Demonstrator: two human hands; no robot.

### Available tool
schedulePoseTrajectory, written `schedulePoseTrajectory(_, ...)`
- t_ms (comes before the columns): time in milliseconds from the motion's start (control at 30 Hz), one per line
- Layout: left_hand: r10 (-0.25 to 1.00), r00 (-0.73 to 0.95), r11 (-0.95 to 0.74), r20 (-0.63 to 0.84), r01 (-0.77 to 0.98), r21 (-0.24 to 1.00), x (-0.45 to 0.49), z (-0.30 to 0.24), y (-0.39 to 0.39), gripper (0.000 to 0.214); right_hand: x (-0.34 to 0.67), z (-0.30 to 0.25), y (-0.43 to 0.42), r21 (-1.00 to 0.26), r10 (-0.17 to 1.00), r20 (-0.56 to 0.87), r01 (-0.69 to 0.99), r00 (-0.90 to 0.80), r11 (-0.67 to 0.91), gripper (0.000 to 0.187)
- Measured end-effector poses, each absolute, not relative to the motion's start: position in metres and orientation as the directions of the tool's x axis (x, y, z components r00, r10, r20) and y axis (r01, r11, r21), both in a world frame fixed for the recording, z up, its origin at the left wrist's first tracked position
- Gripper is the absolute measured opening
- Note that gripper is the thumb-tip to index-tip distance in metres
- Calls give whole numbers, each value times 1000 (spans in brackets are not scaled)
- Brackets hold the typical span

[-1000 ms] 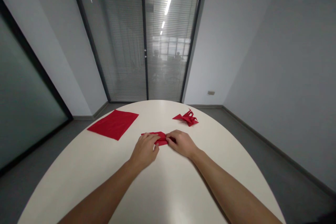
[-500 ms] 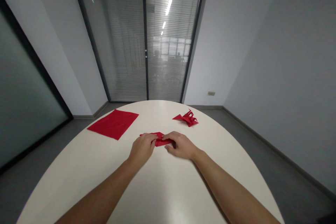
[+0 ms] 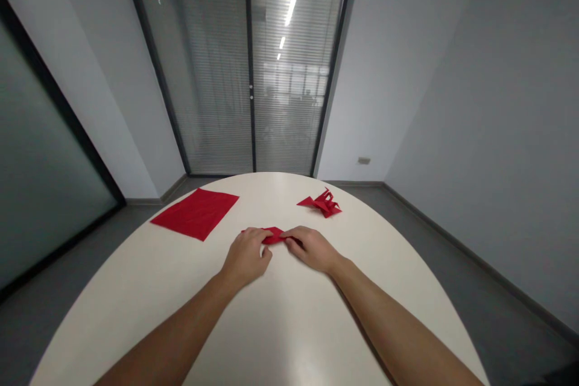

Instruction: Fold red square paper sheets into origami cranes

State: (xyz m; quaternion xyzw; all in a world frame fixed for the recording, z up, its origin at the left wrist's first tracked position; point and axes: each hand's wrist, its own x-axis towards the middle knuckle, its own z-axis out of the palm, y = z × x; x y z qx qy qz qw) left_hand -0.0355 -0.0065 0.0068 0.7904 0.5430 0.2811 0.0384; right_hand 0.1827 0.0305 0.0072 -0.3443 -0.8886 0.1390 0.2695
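A folded piece of red origami paper (image 3: 274, 236) lies on the table between my hands, partly covered by them. My left hand (image 3: 248, 254) rests its fingers flat on the left part of the paper, with the thumb spread away below it. My right hand (image 3: 312, 248) has its fingers and thumb closed at the paper's right part, the fingertips at its near edge. Under the fingers, the exact shape of the folds is hidden.
A flat red sheet of paper (image 3: 197, 215) lies to the left on the round white table (image 3: 275, 325). Several folded red paper cranes (image 3: 324, 203) sit clustered at the back right. Behind the table stands a glass partition with blinds (image 3: 217, 84).
The near flap of the red paper has turned away from me and lies folded down, so the piece looks narrower. My left thumb has come off the paper; the right thumb has drawn inward.
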Motion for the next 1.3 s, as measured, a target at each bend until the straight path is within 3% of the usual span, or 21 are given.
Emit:
schedulePoseTrajectory(367,900,235,-384,368,827,411,-41,-1,3,28,184,7,31,-443,711,374,559,-595,701,31)
schedulePoseTrajectory(633,896,202,-356,396,860,365,-40,6,-1,21,182,8,31,-455,749,392,595,-535,663,28)
schedulePoseTrajectory(1067,817,139,-424,560,803,419,-40,5,-1,23,180,9,29,-518,764,424,561,-486,645,26)
schedulePoseTrajectory(1300,887,121,-336,445,830,445,-37,7,-3,25,179,8,29,-487,791,367,623,-489,612,19)
